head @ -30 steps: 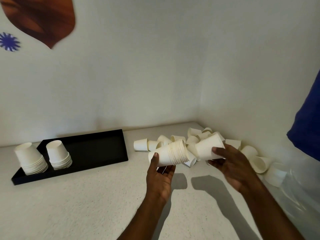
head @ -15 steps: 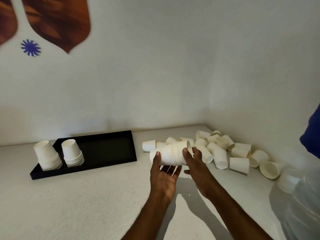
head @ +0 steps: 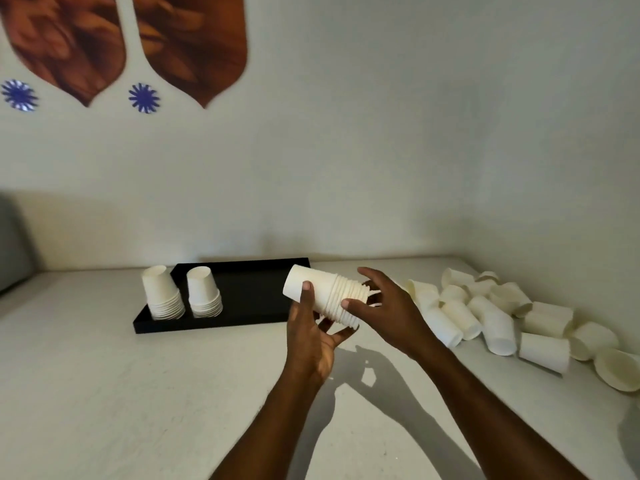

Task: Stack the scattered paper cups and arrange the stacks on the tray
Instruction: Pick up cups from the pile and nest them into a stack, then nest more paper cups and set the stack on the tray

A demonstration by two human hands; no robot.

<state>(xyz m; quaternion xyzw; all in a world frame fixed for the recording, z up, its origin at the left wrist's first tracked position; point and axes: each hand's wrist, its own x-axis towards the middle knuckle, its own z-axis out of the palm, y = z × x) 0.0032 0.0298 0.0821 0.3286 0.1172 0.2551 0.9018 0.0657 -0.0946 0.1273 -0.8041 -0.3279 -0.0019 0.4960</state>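
A stack of several white paper cups (head: 320,292) lies sideways in the air, its closed end pointing left. My left hand (head: 313,332) holds it from below, thumb on its side. My right hand (head: 384,308) grips the stack's rim end, fingers curled over the rims. Behind them lies a black tray (head: 256,299). Two upside-down cup stacks (head: 162,296) (head: 204,294) stand at the tray's left end. Several loose cups (head: 485,313) lie scattered on the white counter to the right.
The white counter (head: 138,393) meets walls at the back and at the right. Brown and blue decorations (head: 194,46) hang on the back wall. A grey object (head: 14,244) shows at the far left edge.
My right hand pushed the single cup it held onto the stack. Both hands have carried the stack left, in front of the tray's right end. The camera turned left.
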